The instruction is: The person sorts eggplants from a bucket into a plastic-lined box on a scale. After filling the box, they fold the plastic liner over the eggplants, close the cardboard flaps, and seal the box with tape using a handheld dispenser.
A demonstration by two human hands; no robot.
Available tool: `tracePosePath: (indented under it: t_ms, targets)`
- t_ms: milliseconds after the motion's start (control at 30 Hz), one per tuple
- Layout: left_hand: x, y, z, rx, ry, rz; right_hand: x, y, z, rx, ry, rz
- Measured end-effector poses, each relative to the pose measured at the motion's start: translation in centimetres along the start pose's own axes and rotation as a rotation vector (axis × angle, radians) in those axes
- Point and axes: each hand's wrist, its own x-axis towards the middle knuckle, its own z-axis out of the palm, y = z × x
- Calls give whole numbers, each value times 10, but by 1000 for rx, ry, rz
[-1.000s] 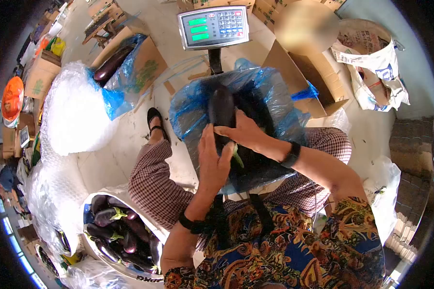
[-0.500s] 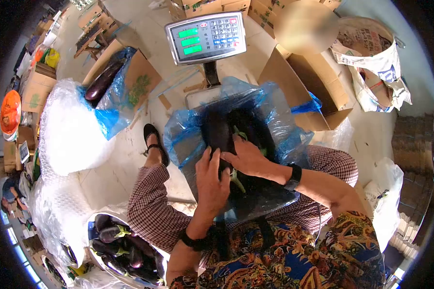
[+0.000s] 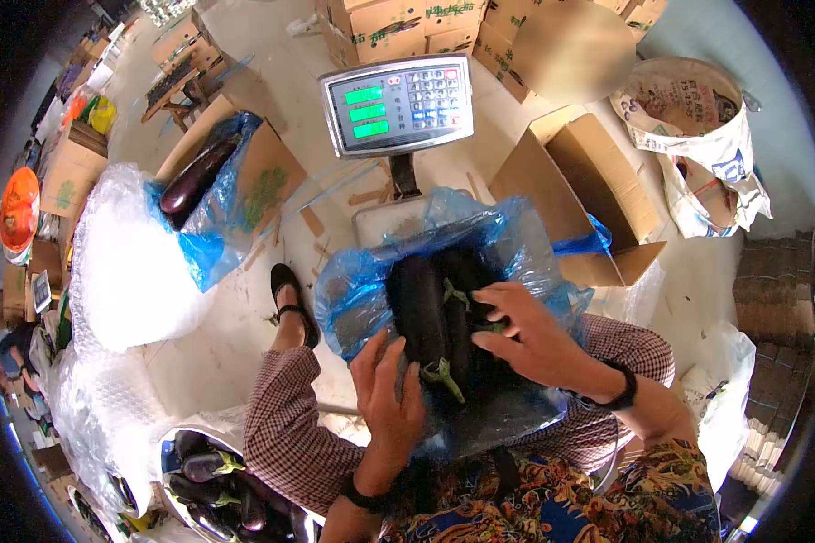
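Note:
Several dark eggplants (image 3: 421, 308) with green stems lie side by side in a box lined with blue plastic film (image 3: 358, 281). This box rests on the platform (image 3: 380, 222) of an electronic scale. My left hand (image 3: 388, 398) is open at the near left edge of the box, its fingertips beside the leftmost eggplant. Over the right side of the box, my right hand (image 3: 534, 339) is open, thumb and fingers apart around a green stem (image 3: 493, 326). Whether its fingertips touch the eggplants there is hard to make out.
Beyond the box stands the scale display (image 3: 397, 104). An open carton (image 3: 598, 181) is at the right, near a white sack (image 3: 697, 136). Another carton (image 3: 267, 172) holds eggplants at the left. A tub of eggplants (image 3: 231, 480) sits lower left, below bubble wrap (image 3: 127, 271).
Both hands have drawn apart: the left has moved down and left, the right up and right. They have come off the long eggplant, which now lies uncovered. The view has tilted slightly upward.

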Motion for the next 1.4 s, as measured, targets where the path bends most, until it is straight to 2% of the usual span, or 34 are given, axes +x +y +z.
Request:
tracePosePath:
  t_ms: [67,133,267,467,533,700,967,1300,1400]
  targets:
    - [3,4,-3,-39,1,-33,-5,4,-17,11,5,-22]
    - [4,6,-2,-44,-7,-34,-11,13,-29,-21,82,78]
    - [3,4,-1,-46,-35,-57,-15,34,-31,15,64,123]
    - [4,4,-3,-46,-48,-84,-18,37,-14,71,-63,140]
    - [5,5,-3,-49,-51,-99,-19,40,-11,40,-213,168]
    - [5,3,-3,-55,-55,-126,-21,53,-5,23,-218,103]
    - [1,0,-1,0,-99,-38,-23,57,-2,-1,-234,97]
    - [0,3,-2,-11,-125,-74,-22,53,-4,-5,-253,101]
    - [-2,0,4,50,-153,-4,-23,55,1,9,-239,136]
